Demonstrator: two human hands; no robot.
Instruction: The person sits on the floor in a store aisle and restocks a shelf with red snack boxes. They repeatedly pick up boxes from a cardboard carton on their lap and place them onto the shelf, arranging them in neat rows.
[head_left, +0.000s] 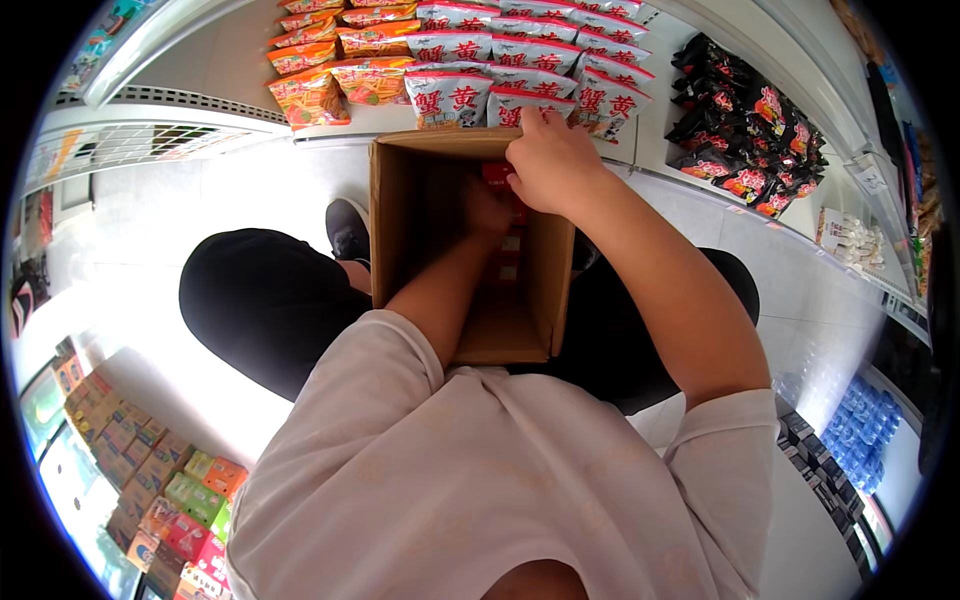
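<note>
An open cardboard box (471, 355) stands between my knees, its far edge close to the shelf front. Down inside it is my left hand (487, 210), blurred and in shadow, beside red packages (504, 271) along the box's inner side; whether its fingers hold one cannot be made out. My right hand (553, 161) is over the box's far right corner, its fingers bent at the rim and pointing towards the snack bags. White and red snack bags (448, 101) stand in rows on the shelf just beyond, with orange snack bags (309, 96) to their left.
Black snack packets (742, 142) lie heaped on the shelf at the right, near a small clear-wrapped pack (851, 238). A wire rack (142, 146) is at the left. Stacked cartons (187, 499) stand behind me at the lower left, bottled water (862, 431) at the lower right.
</note>
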